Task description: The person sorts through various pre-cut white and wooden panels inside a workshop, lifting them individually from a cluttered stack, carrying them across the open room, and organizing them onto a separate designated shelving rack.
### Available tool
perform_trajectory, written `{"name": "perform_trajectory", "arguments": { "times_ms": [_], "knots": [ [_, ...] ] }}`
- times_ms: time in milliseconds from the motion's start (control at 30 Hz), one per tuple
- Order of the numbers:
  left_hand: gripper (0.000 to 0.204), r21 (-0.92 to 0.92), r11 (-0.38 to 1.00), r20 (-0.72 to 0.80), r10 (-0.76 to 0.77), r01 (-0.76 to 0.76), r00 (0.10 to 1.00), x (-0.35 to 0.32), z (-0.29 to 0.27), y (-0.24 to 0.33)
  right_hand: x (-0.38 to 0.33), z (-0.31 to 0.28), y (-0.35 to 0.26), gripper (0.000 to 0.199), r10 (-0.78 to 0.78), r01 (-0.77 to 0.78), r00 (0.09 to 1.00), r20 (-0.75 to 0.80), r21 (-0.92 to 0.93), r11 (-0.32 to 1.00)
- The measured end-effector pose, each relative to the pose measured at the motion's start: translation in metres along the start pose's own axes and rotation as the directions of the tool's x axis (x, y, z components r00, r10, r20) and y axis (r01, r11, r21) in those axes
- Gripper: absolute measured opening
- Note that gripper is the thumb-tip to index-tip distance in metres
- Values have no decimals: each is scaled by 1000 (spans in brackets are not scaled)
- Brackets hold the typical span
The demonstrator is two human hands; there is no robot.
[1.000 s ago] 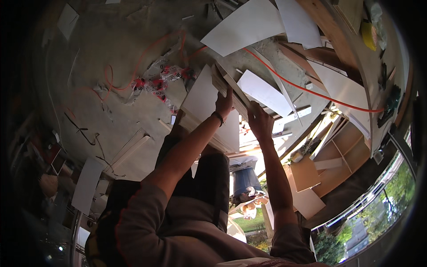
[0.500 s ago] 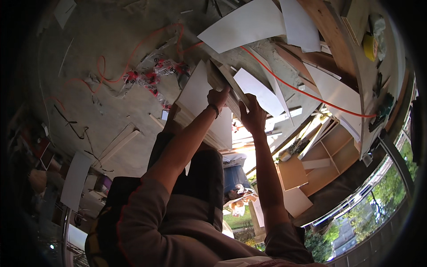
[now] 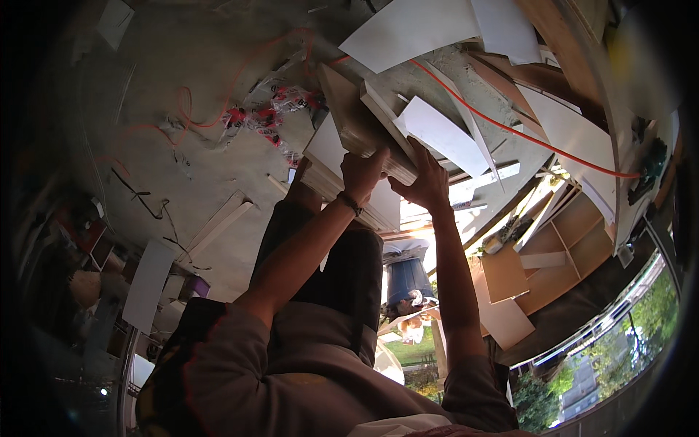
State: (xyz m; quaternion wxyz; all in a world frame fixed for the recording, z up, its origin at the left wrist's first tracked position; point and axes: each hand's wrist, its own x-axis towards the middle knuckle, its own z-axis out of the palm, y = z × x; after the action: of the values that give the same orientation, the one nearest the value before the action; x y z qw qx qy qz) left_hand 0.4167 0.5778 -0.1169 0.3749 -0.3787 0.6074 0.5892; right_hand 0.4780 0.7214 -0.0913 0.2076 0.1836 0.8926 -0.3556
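Left hand [image 3: 362, 169] curled tight around the near edge of a pale wooden board [image 3: 357, 124], fingers wrapped over its rim, a dark band at the wrist. Right hand [image 3: 424, 178] spread wider, palm pressed flat against the same board's underside, fingers fanned, thumb hooked along the edge; gripping rather than merely touching, though hard to tell through the bent lens. Board long, thick, flat-faced, raw and matte, with squared corners, running from both hands up and away toward the upper left.

Just beside the right hand, a smooth white rectangular panel [image 3: 443, 136], lying tilted on the floor. Under and behind the board, another white slab [image 3: 331, 149], partly hidden by the left forearm. Farther out, a thin orange cable [image 3: 510, 127] stretched across rough grey concrete floor [image 3: 182, 160], looping again near a cluster of crumpled red-and-white wrappers [image 3: 266, 116]. Large white sheet [image 3: 408, 29] at the top, sharp-cornered and glossy. At right, an open wooden cabinet carcass [image 3: 568, 247] with shelf dividers, brown and boxy, and flat brown cardboard pieces [image 3: 502, 273] near it. Below the hands, a blue bucket [image 3: 408, 277]. At left, a narrow white strip [image 3: 149, 280] lying well apart from everything held.
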Motion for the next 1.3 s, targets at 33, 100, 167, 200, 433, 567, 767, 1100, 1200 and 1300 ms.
{"name": "perform_trajectory", "arguments": {
  "times_ms": [33,100,167,200,433,567,767,1100,1200,1300],
  "knots": [
    [37,32,999,7,3,-3,1000,-5,-5,3,1,0,-3,86,13,-12,1000,19,-10,1000],
    [37,92,996,31,-1,-2,1000,-8,-9,4,-1,2,-3,86,-12,13,1000,25,-39,999],
    [36,152,988,57,-5,-4,998,-6,-15,5,-3,10,-6,84,-94,94,996,-2,-69,993],
    [36,194,980,46,40,-48,998,-5,-16,2,-6,17,-6,83,-82,81,997,-8,-90,993],
    [43,424,883,24,210,-200,977,-6,-20,-3,-9,50,-24,62,201,-212,976,-85,-159,964],
    [50,658,701,124,258,-274,958,-4,-18,11,-5,46,-15,56,126,-144,985,-118,-162,976],
    [61,596,-87,777,310,-798,547,-37,-76,1,8,20,-6,46,173,-181,983,-57,-238,954],
    [42,14,-811,947,-177,-585,269,29,-105,-66,5,28,3,45,141,-156,987,-72,-287,945],
    [40,-2,-856,943,-173,-517,283,39,-108,-88,7,17,-11,42,139,-148,989,-50,-315,938],
    [38,-9,-865,946,-170,-502,276,52,-99,-105,-10,2,-5,38,127,-147,988,-82,-334,931]
  ]
}}
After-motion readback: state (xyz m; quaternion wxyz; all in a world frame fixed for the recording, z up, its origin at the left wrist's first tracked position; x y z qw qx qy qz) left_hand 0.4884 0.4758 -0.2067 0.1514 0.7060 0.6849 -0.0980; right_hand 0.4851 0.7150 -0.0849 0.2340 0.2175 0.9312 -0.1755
